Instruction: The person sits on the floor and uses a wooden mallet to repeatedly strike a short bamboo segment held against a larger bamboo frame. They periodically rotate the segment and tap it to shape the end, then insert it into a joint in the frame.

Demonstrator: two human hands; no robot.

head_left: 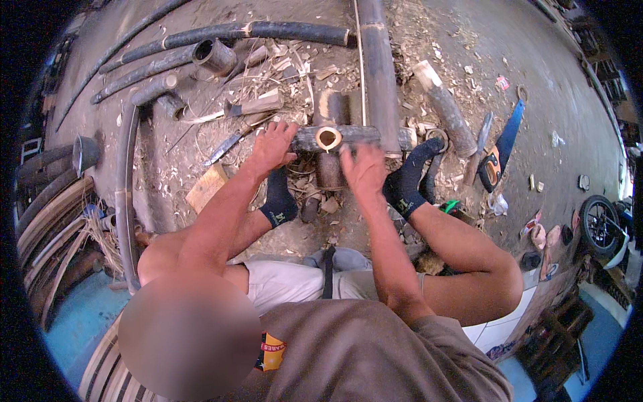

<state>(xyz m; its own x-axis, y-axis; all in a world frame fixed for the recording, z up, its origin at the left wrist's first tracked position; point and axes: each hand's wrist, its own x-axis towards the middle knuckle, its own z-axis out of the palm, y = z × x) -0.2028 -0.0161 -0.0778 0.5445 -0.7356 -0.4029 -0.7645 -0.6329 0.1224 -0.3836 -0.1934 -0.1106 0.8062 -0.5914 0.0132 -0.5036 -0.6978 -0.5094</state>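
The person sits on the ground and works on a short piece of dark bamboo (320, 138) that lies crosswise, with its cut hollow end (329, 138) turned up toward the camera. The left hand (273, 146) lies flat on the left part of this piece, fingers spread and pressing down, not closed around it. The right hand (364, 169) is a little blurred; it rests just below and to the right of the hollow opening, fingers bent, and I cannot tell if it holds a small tool or only touches the wood. To do this step well, I judge that the left hand should keep a firm pressure so the round piece does not roll, and the feet in dark socks (279, 201) beside it can help to block it. The right hand should work with short, controlled moves near the opening, away from the left fingers. The piece is directly between the two hands, touching both, and it crosses a long upright bamboo pole (378, 74) that runs away from the person. A knife (226, 147) lies on the ground near the left hand, and a hand saw (506, 144) lies well apart on the right side.
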